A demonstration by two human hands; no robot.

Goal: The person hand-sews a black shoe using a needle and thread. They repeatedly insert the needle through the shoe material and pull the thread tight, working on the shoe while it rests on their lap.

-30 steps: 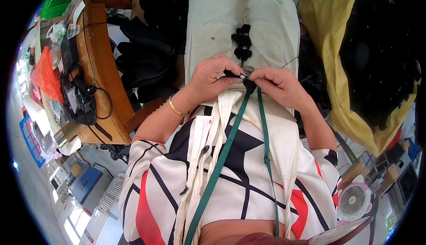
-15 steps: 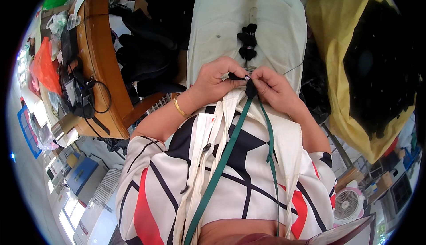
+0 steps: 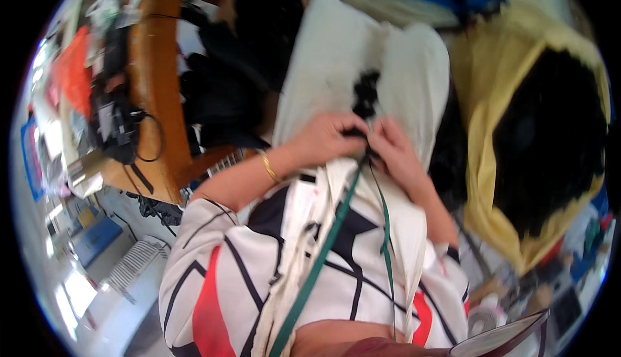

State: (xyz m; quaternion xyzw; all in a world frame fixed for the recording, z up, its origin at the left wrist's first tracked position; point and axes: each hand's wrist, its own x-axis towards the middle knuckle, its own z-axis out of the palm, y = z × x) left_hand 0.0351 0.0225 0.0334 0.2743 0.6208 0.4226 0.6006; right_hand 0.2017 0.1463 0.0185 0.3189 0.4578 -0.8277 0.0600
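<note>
My left hand (image 3: 326, 140) and my right hand (image 3: 396, 153) meet over the white cloth (image 3: 330, 53) on my lap. Both are closed, with fingertips pinched around a small black piece, blurred and mostly hidden by the fingers. A green ribbon (image 3: 323, 244) runs from my neck down to the black piece near my right fingers, and a thinner green cord (image 3: 386, 221) hangs beside it. Just beyond my fingertips, a row of small black bundles (image 3: 366, 92) lies on the white cloth.
On the right stands a large yellow sack (image 3: 482, 163) with black material (image 3: 550, 143) inside. To the left is a wooden table (image 3: 162, 85) with cables and bags on it. Dark items (image 3: 226, 85) are heaped between table and lap. A fan (image 3: 485, 318) sits at lower right.
The view has tilted and blurred, so the scene sits lower and shifted. My hands stay together on the black piece, the fingers closer around it.
</note>
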